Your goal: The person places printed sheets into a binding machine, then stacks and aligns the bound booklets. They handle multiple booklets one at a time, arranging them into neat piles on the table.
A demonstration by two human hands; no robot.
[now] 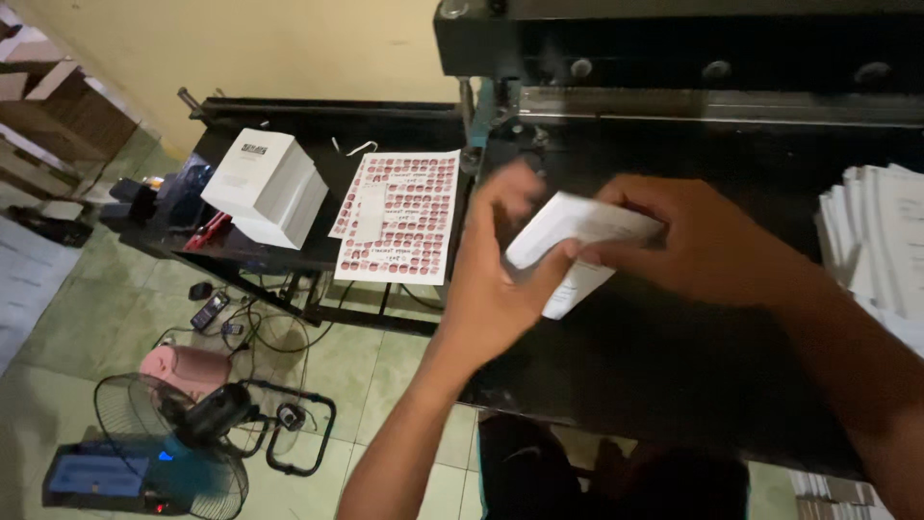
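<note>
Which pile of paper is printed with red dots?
The flat sheets left of the hands, on the side table. The white stack beside them and the pile at far right look plain.

Two bare forearms are seen, with no sleeves, watch, rings or gloves worn. The left hand and right hand are uncovered, fingers bare. Dark clothing is glimpsed below, at the lap.

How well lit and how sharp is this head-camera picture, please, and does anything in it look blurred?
Head view: dim, warm indoor light; the black machine table swallows detail in shadow. The left hand is motion-blurred at its fingertips, and the small white paper stack, held with the right hand, is soft-edged. The white sheet of red round stickers is sharper. Straight edges bow slightly towards the corners.
</note>
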